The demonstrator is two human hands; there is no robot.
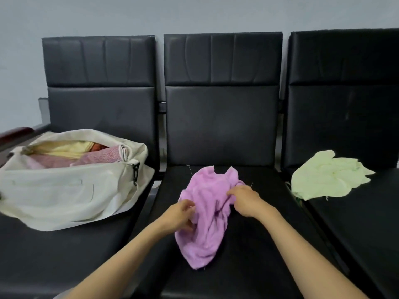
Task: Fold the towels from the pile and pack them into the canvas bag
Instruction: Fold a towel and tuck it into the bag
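Note:
A crumpled purple towel (207,214) lies on the middle black seat (248,255). My left hand (180,216) pinches its left edge, and my right hand (245,200) grips its upper right part. A pale green towel (328,174) lies crumpled on the right seat, apart from both hands. The cream canvas bag (64,190) sits open on the left seat. Folded towels show inside it: a yellow one (67,148) and pink patterned ones (101,157).
Three black padded chairs stand in a row against a grey wall, with upright backrests (222,100) behind the seats. A dark red armrest (13,133) sticks out at the far left. Narrow gaps separate the seats.

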